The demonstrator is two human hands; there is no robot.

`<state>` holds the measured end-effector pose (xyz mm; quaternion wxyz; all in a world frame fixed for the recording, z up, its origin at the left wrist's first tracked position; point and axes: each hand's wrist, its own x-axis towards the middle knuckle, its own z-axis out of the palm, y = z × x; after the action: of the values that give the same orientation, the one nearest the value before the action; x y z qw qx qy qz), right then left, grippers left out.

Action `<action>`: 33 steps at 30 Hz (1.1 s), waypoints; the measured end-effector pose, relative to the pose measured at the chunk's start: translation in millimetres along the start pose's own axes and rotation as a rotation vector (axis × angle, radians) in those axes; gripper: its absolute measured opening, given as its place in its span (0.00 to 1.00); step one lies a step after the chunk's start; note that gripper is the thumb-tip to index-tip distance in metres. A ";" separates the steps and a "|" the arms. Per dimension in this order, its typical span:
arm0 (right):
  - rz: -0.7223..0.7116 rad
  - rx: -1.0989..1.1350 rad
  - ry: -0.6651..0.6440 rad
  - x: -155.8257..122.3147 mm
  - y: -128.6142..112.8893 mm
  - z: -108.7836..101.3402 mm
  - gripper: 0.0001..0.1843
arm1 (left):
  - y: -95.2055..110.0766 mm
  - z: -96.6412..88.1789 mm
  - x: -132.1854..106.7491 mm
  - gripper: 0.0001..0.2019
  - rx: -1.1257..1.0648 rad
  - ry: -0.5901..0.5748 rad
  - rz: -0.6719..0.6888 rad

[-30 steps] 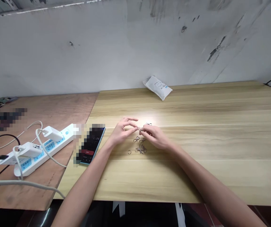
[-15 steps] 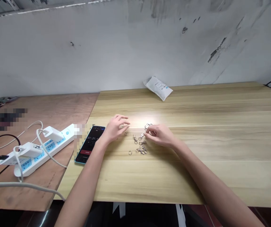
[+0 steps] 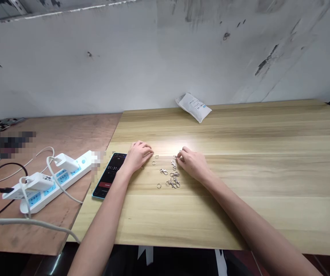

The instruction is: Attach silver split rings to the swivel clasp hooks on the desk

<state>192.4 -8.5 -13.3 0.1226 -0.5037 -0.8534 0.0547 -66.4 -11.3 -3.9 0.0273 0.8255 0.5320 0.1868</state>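
Observation:
My left hand point(image 3: 139, 156) rests on the table beside the phone, its fingers pressed together; whatever may be in the fingertips is too small to make out. Just right of them lies a small metal split ring point(image 3: 157, 156), with another ring point(image 3: 154, 163) below it. My right hand point(image 3: 192, 163) pinches a small metal clasp point(image 3: 175, 156), mostly hidden by the fingers. Between the hands are a lobster clasp point(image 3: 164, 171) lying sideways and another clasp point(image 3: 173, 165). Several clasps point(image 3: 173, 183) sit bunched nearer me, beside a lone ring point(image 3: 159, 186).
A phone point(image 3: 107, 176) showing a running timer lies by my left forearm. Further left, a white power strip point(image 3: 58, 180) with plugs and cables sits on a reddish-brown board point(image 3: 96, 126). A white plastic packet point(image 3: 194, 107) lies at the back near the wall.
My left fingers have closed together and come down to the table. My right hand has shifted slightly away from me, pinching a clasp. The clasp between the hands has turned sideways.

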 end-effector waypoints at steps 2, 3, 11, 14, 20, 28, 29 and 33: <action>0.003 0.040 -0.007 -0.2 -0.9 -0.3 0.12 | 3.7 2.4 1.4 0.07 -0.050 0.035 0.014; -0.003 0.057 -0.005 -0.5 -1.0 -0.1 0.12 | 5.9 3.6 2.0 0.06 -0.096 0.061 0.010; -0.133 0.295 0.187 -2.7 1.1 5.6 0.10 | 31.6 7.9 7.2 0.09 -0.743 0.148 -0.203; -0.174 0.393 0.256 -3.1 -0.8 7.7 0.08 | 40.0 9.4 8.8 0.11 -0.890 0.110 -0.250; -0.209 0.445 0.267 -4.2 -5.2 8.1 0.07 | 52.3 13.2 10.3 0.12 -0.978 0.088 -0.289; -0.220 0.453 0.302 -3.8 -4.2 4.2 0.08 | 54.7 21.5 8.9 0.12 -1.049 0.053 -0.261; -0.229 0.448 0.303 -3.8 -4.2 4.0 0.08 | 55.1 21.7 9.0 0.13 -1.054 0.052 -0.267; -0.255 0.421 0.321 -4.4 -4.5 4.6 0.08 | 56.6 20.4 9.8 0.13 -1.073 0.050 -0.291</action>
<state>189.4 -14.4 -17.4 0.3636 -0.3582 -0.8493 0.1346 -6.8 -24.0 -6.4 0.4566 0.6093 0.4713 0.4452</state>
